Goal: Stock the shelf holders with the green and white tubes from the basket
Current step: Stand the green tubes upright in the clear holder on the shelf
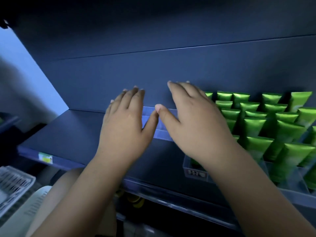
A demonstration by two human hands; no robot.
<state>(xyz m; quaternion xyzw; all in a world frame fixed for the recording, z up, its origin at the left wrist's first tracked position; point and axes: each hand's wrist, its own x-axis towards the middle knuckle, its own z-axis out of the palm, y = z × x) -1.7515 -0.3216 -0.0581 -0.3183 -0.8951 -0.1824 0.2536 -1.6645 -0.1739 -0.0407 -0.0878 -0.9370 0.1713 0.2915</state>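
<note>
Several green tubes (256,124) stand upright in rows inside clear plastic holders (195,171) on the right half of a dark blue shelf (68,134). My left hand (124,122) and my right hand (193,117) reach over the shelf with straight fingers, side by side, thumbs almost touching. Both lie over a clear empty holder (162,132) just left of the filled rows. My right hand covers part of the nearest tubes. Neither hand holds a tube.
A pale slotted basket (13,187) sits at the lower left, below the shelf. A price label (45,158) is stuck on the shelf's front edge. Yellow items (135,199) show on the shelf underneath. The shelf's left half is bare.
</note>
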